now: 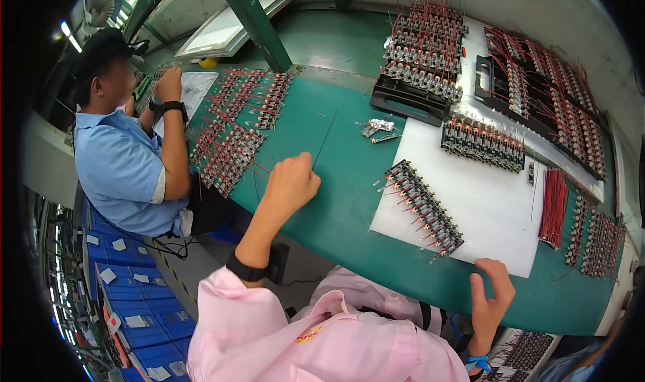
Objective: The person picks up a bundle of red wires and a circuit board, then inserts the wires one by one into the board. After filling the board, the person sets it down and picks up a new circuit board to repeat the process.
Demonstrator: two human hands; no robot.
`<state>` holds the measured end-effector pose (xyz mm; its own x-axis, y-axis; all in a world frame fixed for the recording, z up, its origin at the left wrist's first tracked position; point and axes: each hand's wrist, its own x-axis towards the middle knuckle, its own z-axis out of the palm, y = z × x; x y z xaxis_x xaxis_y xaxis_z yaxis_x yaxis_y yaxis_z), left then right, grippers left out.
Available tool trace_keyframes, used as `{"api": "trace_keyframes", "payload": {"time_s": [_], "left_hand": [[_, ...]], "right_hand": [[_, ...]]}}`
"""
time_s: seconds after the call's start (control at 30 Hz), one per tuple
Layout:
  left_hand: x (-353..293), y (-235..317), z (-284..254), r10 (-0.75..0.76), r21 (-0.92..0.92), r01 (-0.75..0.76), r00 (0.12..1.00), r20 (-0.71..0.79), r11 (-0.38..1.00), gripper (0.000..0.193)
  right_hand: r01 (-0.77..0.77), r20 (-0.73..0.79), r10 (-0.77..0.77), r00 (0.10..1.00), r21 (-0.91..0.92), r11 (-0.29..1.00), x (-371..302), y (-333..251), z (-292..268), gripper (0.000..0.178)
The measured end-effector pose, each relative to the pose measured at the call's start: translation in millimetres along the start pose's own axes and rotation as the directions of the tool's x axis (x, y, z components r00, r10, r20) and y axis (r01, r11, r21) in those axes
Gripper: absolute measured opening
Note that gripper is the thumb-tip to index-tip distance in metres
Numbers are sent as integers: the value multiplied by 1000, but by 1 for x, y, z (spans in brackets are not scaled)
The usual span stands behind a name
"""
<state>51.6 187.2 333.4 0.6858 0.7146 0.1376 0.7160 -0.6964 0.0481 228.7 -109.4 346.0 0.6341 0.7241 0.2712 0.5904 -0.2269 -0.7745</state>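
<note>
My left hand [292,184] is over the green table, its fingers curled closed. A thin dark line [327,135], like a wire or rod, runs away from its knuckles; whether the fingers hold it I cannot tell. Left of that hand lie rows of small circuit boards with red wires [228,150]. My right hand [490,298] is at the table's near edge, thumb and forefinger apart, with nothing visible between them. Nearest to it are a white foam sheet [500,231] and, lying slantwise on that sheet, a row of small circuit boards [422,208].
A co-worker in a blue shirt [124,170] sits at the left. More boards [482,142] lie at the sheet's far edge, near a black tray [410,101]. A bundle of red wires [552,207] is at the right. A green post [254,24] rises behind the table.
</note>
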Motion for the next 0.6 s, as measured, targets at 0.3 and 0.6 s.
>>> {"api": "trace_keyframes", "payload": {"time_s": [0.3, 0.6], "left_hand": [[-45, 110, -40, 625, -934, -150, 775, 94, 326, 8], [-37, 112, -27, 703, -985, 40, 696, 147, 166, 9]], "right_hand": [[-334, 264, 227, 937, 498, 800, 13, -37, 43, 13], [-395, 153, 380, 912, 569, 721, 14, -44, 51, 10]]}}
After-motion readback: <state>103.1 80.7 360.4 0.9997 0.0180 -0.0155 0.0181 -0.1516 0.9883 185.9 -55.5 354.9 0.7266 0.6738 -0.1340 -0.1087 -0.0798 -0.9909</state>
